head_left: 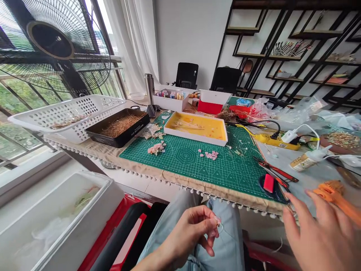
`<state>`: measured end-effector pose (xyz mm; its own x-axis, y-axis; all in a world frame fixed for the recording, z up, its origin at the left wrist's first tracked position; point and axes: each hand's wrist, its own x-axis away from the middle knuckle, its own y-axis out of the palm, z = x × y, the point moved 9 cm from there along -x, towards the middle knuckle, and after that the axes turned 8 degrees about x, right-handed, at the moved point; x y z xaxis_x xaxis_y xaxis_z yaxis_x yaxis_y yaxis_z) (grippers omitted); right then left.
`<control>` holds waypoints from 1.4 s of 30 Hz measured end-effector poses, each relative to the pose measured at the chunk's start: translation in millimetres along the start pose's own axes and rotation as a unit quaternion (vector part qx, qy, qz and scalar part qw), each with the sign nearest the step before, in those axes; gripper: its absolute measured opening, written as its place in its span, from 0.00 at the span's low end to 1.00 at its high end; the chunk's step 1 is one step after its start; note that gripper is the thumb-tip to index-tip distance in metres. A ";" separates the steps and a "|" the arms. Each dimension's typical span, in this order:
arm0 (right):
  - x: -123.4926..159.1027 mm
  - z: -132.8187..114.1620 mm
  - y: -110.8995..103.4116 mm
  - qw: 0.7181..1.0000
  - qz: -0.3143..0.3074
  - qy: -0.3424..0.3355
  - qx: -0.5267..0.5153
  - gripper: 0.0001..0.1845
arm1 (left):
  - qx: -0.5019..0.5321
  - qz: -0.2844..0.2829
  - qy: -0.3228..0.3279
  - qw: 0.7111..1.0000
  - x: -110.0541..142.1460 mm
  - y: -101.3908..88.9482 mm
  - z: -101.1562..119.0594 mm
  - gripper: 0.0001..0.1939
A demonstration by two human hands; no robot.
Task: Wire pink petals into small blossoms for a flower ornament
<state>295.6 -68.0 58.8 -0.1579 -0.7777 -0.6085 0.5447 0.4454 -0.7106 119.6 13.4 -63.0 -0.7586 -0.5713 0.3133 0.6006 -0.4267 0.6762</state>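
Above my lap, my left hand (pixel 194 229) pinches a small pink flower (pixel 216 221) between thumb and fingertips. A thin pale wire (pixel 224 230) loops out from it to the right. My right hand (pixel 324 229) reaches over the table's front right corner with its fingers apart. Its fingertips are beside a slim metal tool, partly hidden, near red-handled pliers (pixel 278 174) and a dark round pad bearing a pink block (pixel 269 183). On the green cutting mat (pixel 180 167) lie loose pink petals (pixel 211 154) and a cluster of pink flowers (pixel 156 148).
A white-rimmed yellow tray (pixel 196 128), a black tray of brown wires (pixel 118 128) and a white basket (pixel 67 113) stand farther back. At the right are a glue bottle (pixel 308 159), an orange glue gun (pixel 338 195) and a yellow power strip (pixel 278 141). A white bin (pixel 56 222) stands lower left.
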 end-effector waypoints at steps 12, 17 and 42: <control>36.4 -133.8 21.5 0.721 -0.347 -0.025 -0.599 0.09 | 0.039 0.013 -0.031 0.999 13.2 -13.0 -9.8 0.18; 47.4 -129.1 24.4 0.706 -0.391 -0.020 -0.590 0.11 | 0.087 -0.002 -0.072 0.994 14.6 -12.9 -21.2 0.18; 41.1 -129.0 23.8 0.786 -0.293 -0.057 -0.542 0.12 | 0.163 -0.001 -0.083 0.983 15.5 -17.2 -36.2 0.18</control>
<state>195.9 -32.2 -28.7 -0.0108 -0.9972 -0.0739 -0.6250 0.0645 -0.7779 106.6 -13.5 -93.9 -0.8073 -0.4360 0.3977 0.5059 -0.1644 0.8468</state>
